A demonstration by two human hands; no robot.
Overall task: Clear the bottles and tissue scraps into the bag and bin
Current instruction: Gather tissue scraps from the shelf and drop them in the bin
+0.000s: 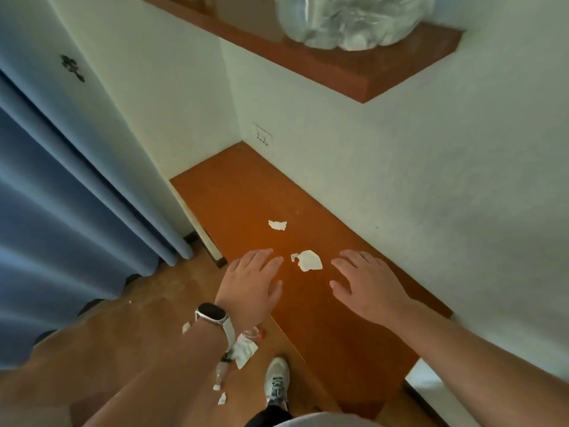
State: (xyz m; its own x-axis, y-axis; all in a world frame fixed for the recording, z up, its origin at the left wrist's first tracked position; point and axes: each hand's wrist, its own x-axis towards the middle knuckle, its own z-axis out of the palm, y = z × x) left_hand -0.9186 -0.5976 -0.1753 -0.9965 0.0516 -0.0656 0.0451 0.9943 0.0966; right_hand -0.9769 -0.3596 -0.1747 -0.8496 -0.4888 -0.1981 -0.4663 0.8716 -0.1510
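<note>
Your left hand [251,282] and right hand [366,283], both spread wide and empty, flank a torn, crumpled tissue scrap [308,260] on the glossy orange desk [246,192].

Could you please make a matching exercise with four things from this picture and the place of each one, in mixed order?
Things:
1. clear bag
2. bigger tissue scrap
3. watch
4. shoe

Places:
A. on the floor
B. on the left wrist
C. on the upper shelf
D. on the desk, between the left hand and right hand

Pairs: 1-C, 2-D, 3-B, 4-A
</note>
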